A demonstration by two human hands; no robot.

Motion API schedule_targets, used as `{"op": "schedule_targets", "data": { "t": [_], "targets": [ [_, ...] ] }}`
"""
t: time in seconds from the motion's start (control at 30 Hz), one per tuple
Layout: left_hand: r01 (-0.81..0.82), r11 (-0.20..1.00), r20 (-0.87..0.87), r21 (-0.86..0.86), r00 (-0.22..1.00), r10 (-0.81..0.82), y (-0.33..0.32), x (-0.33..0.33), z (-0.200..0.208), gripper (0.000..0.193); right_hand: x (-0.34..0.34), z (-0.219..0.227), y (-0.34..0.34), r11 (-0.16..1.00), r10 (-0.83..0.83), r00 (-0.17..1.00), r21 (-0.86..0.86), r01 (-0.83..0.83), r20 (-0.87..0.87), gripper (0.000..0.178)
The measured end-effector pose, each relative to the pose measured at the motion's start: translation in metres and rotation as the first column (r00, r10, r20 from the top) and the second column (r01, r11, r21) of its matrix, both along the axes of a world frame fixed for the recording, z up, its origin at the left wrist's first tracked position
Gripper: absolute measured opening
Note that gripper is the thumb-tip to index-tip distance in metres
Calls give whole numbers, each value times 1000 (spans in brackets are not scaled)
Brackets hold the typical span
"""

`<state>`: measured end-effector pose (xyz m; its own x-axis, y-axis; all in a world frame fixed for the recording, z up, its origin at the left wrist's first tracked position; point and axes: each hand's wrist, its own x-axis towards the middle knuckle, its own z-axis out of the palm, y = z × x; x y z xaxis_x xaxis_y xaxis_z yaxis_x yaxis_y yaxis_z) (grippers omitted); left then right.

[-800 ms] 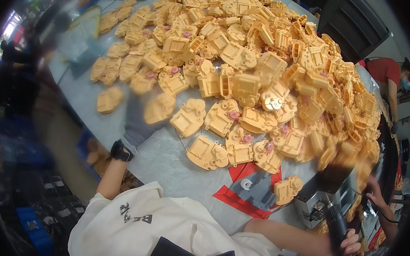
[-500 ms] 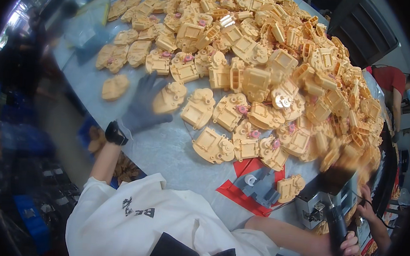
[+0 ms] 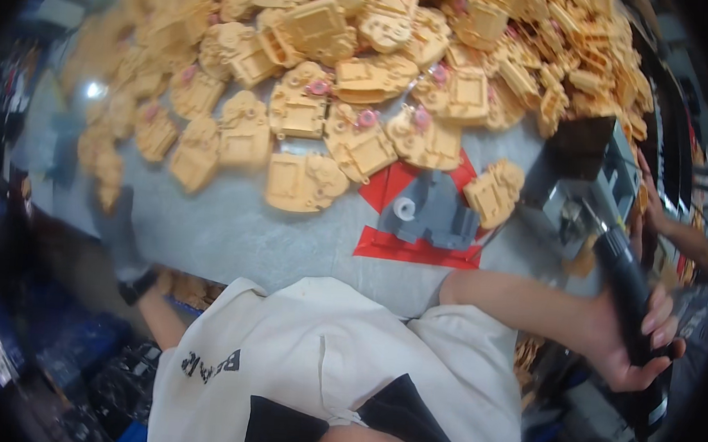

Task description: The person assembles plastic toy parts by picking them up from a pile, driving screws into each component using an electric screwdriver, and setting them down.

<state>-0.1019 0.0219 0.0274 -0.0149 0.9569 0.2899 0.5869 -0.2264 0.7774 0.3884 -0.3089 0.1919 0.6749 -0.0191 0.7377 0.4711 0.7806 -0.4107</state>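
My right hand (image 3: 637, 343) is wrapped round a black electric screwdriver (image 3: 623, 273). The screwdriver's bit points up and left, at the front of a metal box with a small mechanism (image 3: 572, 207), possibly a screw feeder. My left hand (image 3: 119, 233), in a grey glove, is at the table's left front edge, just below a yellow plastic housing (image 3: 103, 162). Motion smears its fingers, so whether it holds anything is unclear. Between my arms, a grey fixture (image 3: 430, 214) sits on red tape (image 3: 413, 251). One yellow housing (image 3: 495, 194) leans at the fixture's right side.
A big heap of yellow plastic housings (image 3: 318, 30) covers the far side of the grey table (image 3: 231, 221), several with pink parts. A single housing (image 3: 303, 183) lies nearest me. At the right is another person's arm (image 3: 674, 227). Boxes of yellow pieces (image 3: 189, 287) are below the table edge.
The view has shifted, so the heap and fixture appear higher. My left hand has moved from among the housings to the left table edge. The screwdriver stays in my right hand.
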Motion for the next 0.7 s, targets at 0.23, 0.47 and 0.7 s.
{"op": "schedule_targets", "data": {
  "t": [0.23, 0.47, 0.7],
  "targets": [
    [901, 431, -105, 44, 433, -895, -144, 242, 39, 76, 4, -1, -21, 998, 65, 996, 29, -63, -54, 20],
    [945, 326, -44, -12, 326, -944, -155, 292, 23, 61, 11, 0, -44, 996, 3, 996, 85, 4, -85, 22],
    [965, 258, 222, 44, 242, -945, -153, 295, 23, 35, 25, 2, -60, 988, -21, 989, 147, 43, -149, 25]
  ]
}}
